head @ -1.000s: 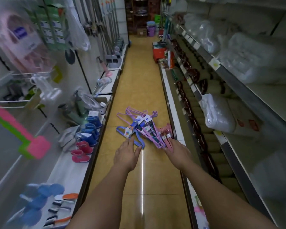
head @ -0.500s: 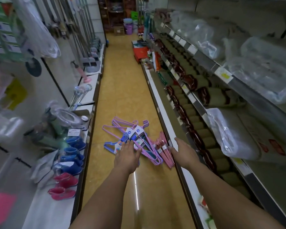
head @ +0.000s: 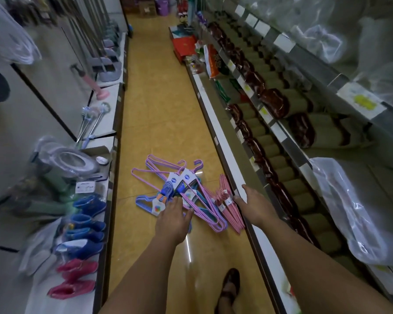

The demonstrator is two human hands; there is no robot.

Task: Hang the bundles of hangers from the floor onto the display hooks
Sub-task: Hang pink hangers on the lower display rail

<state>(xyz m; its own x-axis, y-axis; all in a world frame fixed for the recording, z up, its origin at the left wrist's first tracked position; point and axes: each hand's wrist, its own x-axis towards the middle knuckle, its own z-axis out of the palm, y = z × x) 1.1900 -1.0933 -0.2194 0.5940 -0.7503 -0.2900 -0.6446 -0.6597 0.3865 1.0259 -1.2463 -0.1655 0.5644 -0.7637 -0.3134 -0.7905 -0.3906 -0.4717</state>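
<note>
Bundles of hangers lie piled on the yellow aisle floor: a purple bundle (head: 166,171) at the back, a blue bundle (head: 145,201) at the left, a pink bundle (head: 228,209) against the right shelf base. My left hand (head: 173,220) reaches down over the pile with fingers extended, its tips over the blue and purple bundles; contact is unclear. My right hand (head: 253,206) is spread just right of the pink bundle, fingertips near its card label, thumb over the shelf edge. No display hooks show clearly.
Low left shelf (head: 104,218) carries blue and pink boots (head: 86,225), a bagged toilet seat (head: 70,162) and mops. Right shelving (head: 247,177) holds rolled brown mats and plastic bags (head: 345,207). My foot (head: 229,288) stands on the floor (head: 159,109). A red box (head: 184,47) sits farther down the aisle.
The view has dipped and moved closer to the pile. Both hands have lowered toward the hangers, the left over the blue and purple bundles, the right beside the pink one.
</note>
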